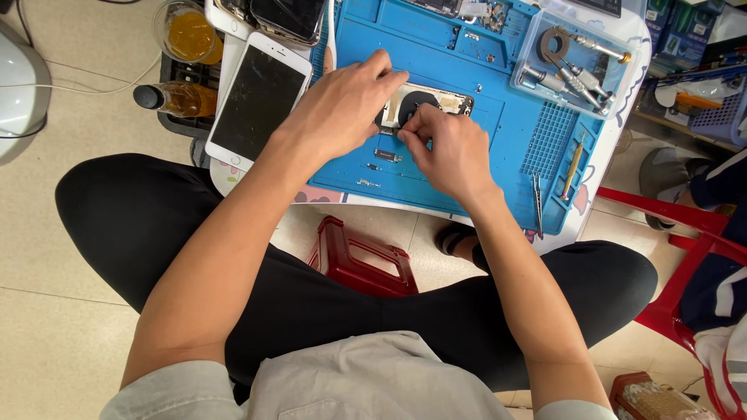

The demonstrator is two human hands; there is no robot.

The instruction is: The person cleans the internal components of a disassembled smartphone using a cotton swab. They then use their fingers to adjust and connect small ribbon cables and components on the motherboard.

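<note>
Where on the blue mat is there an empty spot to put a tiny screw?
The blue mat looks bare between the right hand and the grid patch. The strip by the small parts has only narrow gaps. It is crowded around the open phone, where the left hand rests too.

Both hands, left [342,105] and right [451,152], crowd the opened phone [436,99] at the mat's [506,148] centre, blocking it from the lower side. Left of centre a white phone [257,97] lies close by. Upper right, a clear tray [576,66] of tools fills the corner. Tweezers [538,204] and a screwdriver [573,167] line the right edge. Bare mat shows between the right hand and those tools, with small parts [387,155] on the lower left.
</note>
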